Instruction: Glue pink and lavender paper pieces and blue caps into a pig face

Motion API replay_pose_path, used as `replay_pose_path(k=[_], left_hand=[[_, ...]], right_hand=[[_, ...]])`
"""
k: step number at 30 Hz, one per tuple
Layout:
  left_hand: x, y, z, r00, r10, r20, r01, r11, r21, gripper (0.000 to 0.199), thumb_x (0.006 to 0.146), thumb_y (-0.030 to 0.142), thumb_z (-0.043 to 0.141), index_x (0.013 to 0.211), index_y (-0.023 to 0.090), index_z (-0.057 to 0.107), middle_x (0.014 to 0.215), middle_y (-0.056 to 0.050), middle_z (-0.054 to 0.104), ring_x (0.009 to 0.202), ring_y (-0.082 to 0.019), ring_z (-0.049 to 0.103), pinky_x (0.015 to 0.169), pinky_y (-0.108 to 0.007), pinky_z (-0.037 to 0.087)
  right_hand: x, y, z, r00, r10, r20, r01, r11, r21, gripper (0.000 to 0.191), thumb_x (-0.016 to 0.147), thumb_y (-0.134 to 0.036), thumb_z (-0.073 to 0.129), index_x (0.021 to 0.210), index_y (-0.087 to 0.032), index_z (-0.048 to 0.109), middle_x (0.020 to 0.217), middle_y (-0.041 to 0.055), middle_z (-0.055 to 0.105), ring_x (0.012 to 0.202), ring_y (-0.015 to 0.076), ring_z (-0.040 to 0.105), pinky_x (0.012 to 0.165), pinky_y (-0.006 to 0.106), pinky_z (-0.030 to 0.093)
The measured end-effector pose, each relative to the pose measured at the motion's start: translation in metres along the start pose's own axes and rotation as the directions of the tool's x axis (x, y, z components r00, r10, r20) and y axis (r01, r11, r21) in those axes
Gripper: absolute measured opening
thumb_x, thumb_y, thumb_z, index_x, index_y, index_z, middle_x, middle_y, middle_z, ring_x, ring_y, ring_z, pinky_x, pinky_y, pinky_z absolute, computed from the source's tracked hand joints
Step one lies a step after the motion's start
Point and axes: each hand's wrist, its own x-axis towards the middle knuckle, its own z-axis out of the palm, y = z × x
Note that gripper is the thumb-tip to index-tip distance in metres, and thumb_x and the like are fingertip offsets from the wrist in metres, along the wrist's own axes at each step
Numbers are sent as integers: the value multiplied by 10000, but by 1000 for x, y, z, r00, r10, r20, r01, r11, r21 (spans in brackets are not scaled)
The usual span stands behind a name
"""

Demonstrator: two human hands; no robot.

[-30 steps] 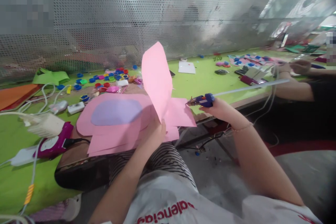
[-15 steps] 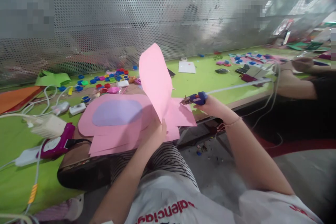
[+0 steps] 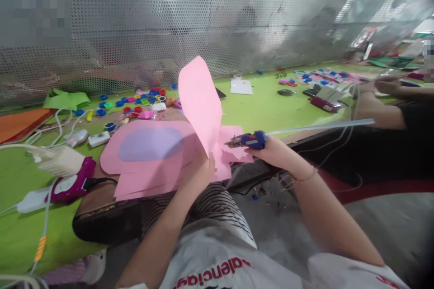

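Note:
My left hand [image 3: 202, 169] grips the lower edge of a pink paper cutout [image 3: 200, 95], its rounded upper part standing up and folded away from the sheets below. In my right hand [image 3: 273, 149] is a blue glue gun [image 3: 254, 140], a long pale glue stick [image 3: 322, 126] jutting out of its back. The gun's nozzle points left, close to the pink paper beside the raised part; whether it touches cannot be made out. Further left lies a rounded pink piece with a lilac oval [image 3: 151, 144] on it, over more pink sheets [image 3: 142, 184].
Coloured bottle caps [image 3: 142, 99] lie scattered behind the paper. A magenta power strip [image 3: 73, 183] with a white adapter [image 3: 59, 162] and cables sits at left. A white card [image 3: 241, 86] lies behind. Another person's hands [image 3: 379, 88] are at the far right, and a perforated metal screen [image 3: 135, 22] stands behind.
My right hand has moved the glue gun slightly left and down, bringing its nozzle nearer the raised pink paper. The glue stick's rear end has swung toward me. My left hand stays in place.

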Motion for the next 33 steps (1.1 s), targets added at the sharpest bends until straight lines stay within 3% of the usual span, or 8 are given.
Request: replay_pose_path(k=[4, 10, 15, 20, 26, 33], left_hand=[[0, 1, -1, 999, 36, 6, -36, 994, 106, 363, 917, 360, 288, 1022, 133, 552, 897, -145, 655, 934, -253, 624, 763, -322, 486], [0, 3, -2, 998, 22, 52, -28, 993, 115, 375, 926, 343, 262, 1062, 133, 540, 915, -145, 649, 1003, -252, 600, 803, -324, 481], [0, 4, -3, 998, 55, 27, -58, 991, 123, 362, 921, 350, 280, 1029, 138, 554, 922, -150, 645, 1009, -257, 595, 797, -324, 480], [1, 3, -1, 999, 33, 33, -35, 998, 60, 360, 920, 338, 281, 1042, 134, 552, 930, -154, 648, 993, -254, 599, 800, -332, 481], [2, 1, 0, 999, 40, 30, -41, 998, 49, 368, 915, 351, 291, 1050, 130, 552, 959, -159, 646, 1031, -263, 580, 834, -343, 467], [1, 1, -2, 999, 16, 37, -19, 998, 64, 365, 912, 360, 302, 1083, 136, 535, 951, -144, 651, 1069, -263, 570, 831, -332, 468]], right_hand=[[-7, -7, 5, 998, -24, 54, 32, 986, -162, 297, 786, -292, 548, 1060, -266, 662, 851, 38, 711, 727, 208, 647, 616, 263, 460], [-20, -3, -10, 987, -112, 116, 124, 986, -108, 323, 799, -259, 531, 1087, -331, 659, 977, 2, 702, 865, 219, 649, 720, 276, 491], [-26, 6, -13, 999, -40, 29, 44, 987, -152, 255, 774, -329, 566, 999, -307, 684, 861, 17, 713, 806, 238, 658, 690, 294, 505], [-20, 22, -15, 990, 6, -142, -30, 985, -172, 308, 792, -370, 544, 1032, -217, 659, 863, 56, 708, 813, 256, 653, 707, 330, 496], [-6, 13, -8, 998, 36, -43, -40, 993, -108, 306, 765, -409, 580, 992, -215, 643, 863, 43, 707, 788, 236, 648, 657, 308, 486], [4, 15, -2, 998, 33, -52, -41, 988, -151, 237, 750, -316, 582, 957, -221, 648, 820, 41, 703, 715, 218, 639, 580, 281, 458]])
